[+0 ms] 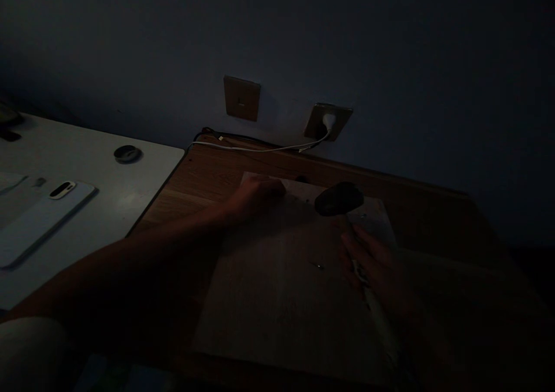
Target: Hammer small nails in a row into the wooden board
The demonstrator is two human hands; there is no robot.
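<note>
A pale flat board lies on the brown wooden table in dim light. My right hand is wrapped round the handle of a mallet, whose dark head is raised over the far right part of the board. My left hand is at the board's far left corner with its fingers curled. Whatever those fingers hold, if anything, is hidden in shadow. A small shiny metal piece, perhaps a nail, rests on the middle of the board. Tiny dark specks show near the board's far edge.
A white table adjoins on the left, bearing a white phone and a small round dark dish. Along the wall run cables, one plugged into a socket. A second wall plate is left of it.
</note>
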